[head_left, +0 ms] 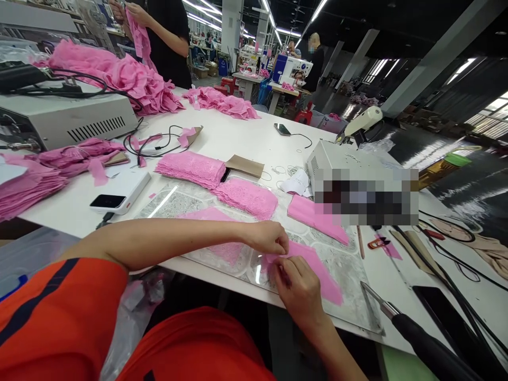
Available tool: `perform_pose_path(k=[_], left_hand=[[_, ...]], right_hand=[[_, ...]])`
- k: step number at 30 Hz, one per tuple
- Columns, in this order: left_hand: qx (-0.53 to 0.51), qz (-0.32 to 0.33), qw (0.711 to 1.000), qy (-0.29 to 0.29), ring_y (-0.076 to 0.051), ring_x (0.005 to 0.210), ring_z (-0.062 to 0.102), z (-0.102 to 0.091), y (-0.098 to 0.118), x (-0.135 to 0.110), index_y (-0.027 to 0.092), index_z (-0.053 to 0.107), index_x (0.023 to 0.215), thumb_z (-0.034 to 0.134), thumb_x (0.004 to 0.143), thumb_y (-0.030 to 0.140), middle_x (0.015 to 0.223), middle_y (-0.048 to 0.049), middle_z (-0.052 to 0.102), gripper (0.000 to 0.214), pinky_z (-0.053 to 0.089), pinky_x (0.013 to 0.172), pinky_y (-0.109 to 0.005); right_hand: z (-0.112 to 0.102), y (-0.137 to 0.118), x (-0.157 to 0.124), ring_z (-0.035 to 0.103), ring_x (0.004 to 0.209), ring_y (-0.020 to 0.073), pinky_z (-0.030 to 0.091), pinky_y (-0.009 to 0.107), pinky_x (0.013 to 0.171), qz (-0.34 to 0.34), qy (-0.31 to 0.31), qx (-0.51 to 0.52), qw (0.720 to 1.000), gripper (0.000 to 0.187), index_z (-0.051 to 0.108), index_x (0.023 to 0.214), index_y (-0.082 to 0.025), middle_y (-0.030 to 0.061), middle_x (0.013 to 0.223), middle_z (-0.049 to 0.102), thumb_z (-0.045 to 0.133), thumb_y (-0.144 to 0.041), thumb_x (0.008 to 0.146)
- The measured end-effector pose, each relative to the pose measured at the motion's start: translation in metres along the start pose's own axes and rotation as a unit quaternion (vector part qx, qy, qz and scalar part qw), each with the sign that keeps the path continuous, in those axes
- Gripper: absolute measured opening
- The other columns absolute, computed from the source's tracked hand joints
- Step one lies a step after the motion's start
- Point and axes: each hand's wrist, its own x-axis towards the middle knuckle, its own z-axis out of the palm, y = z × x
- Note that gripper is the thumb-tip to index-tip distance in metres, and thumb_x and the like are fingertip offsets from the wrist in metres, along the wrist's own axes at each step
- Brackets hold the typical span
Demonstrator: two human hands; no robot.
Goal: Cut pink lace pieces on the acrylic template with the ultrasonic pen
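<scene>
A flat pink fabric piece (317, 270) lies on the grey marble-patterned board (353, 286) in front of me. My left hand (266, 237) reaches across from the left, fingers pinched down at the fabric's near-left end. Close beside it, my right hand (299, 283) is curled with thumb and fingers together at that same end; its fingertips are partly hidden. Under my left forearm another pink piece, partly lacy (228, 253), rests on the board. Behind my hands lie stacks of pink lace pieces (248, 198) and a folded plain pink stack (317, 218).
A hot-knife-like tool with a black handle (413, 330) and metal tip lies at the right, near a dark phone (448, 317) and cables. Grey machine boxes (87, 116) stand left and right. Pink fabric heaps (119, 74) cover the back left, where another person (166, 42) stands handling fabric.
</scene>
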Motion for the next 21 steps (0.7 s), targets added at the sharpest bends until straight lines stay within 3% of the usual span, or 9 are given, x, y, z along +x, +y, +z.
perform_pose_path(k=[3,6,8,10,15,21], left_hand=[[0.02,0.024,0.999,0.013,-0.016,0.09,0.062,-0.011,0.007,-0.015,0.016,0.072,0.1,0.068,0.079,0.018,0.104,-0.0058,0.067,0.022,0.047,0.078,-0.023],[0.056,0.039,0.997,0.028,-0.021,0.095,0.06,-0.009,0.011,-0.023,0.016,0.072,0.096,0.074,0.075,0.019,0.102,-0.0079,0.066,0.022,0.045,0.083,-0.028],[0.073,0.04,0.996,0.042,-0.022,0.092,0.06,-0.003,0.012,-0.024,0.015,0.073,0.084,0.068,0.078,0.015,0.094,-0.008,0.067,0.007,0.045,0.082,-0.029],[0.077,0.038,0.995,0.055,-0.021,0.088,0.06,0.002,0.011,-0.022,0.015,0.072,0.075,0.063,0.081,0.012,0.089,-0.0079,0.067,0.011,0.044,0.079,-0.028],[0.045,0.034,0.995,0.082,-0.017,0.077,0.06,0.006,0.007,-0.021,0.015,0.073,0.077,0.061,0.08,0.01,0.082,-0.0056,0.068,0.014,0.043,0.07,-0.025],[-0.025,0.026,0.993,0.111,-0.01,0.062,0.054,0.006,0.001,-0.024,0.011,0.068,0.068,0.056,0.078,0.005,0.066,0.0001,0.063,0.017,0.038,0.06,-0.019]], right_hand=[[-0.004,0.002,0.003,0.052,0.063,0.0132,0.041,0.027,0.057,0.018,-0.001,0.008,1.0,0.01,0.057,0.083,-0.02,0.0004,0.067,0.059,0.055,-0.011,0.087],[-0.006,0.004,0.006,0.053,0.064,0.0139,0.042,0.027,0.058,0.024,0.005,0.013,1.0,0.009,0.057,0.084,-0.02,0.0007,0.068,0.06,0.055,-0.012,0.087],[-0.006,0.005,0.007,0.053,0.064,0.0141,0.042,0.028,0.059,0.033,0.005,0.011,0.999,0.009,0.058,0.085,-0.02,0.0008,0.067,0.059,0.054,-0.013,0.087],[-0.005,0.005,0.007,0.053,0.063,0.0141,0.042,0.028,0.059,0.045,0.0,0.008,0.999,0.009,0.059,0.085,-0.021,0.0005,0.067,0.058,0.053,-0.014,0.088],[-0.006,0.009,0.005,0.055,0.07,0.0153,0.044,0.028,0.063,0.072,-0.025,-0.015,0.997,0.003,0.058,0.088,-0.02,0.0021,0.074,0.061,0.057,-0.022,0.087],[-0.016,0.024,-0.008,0.057,0.072,0.0169,0.045,0.029,0.066,0.092,-0.043,-0.077,0.992,0.009,0.059,0.087,-0.02,0.0033,0.077,0.063,0.052,-0.015,0.087]])
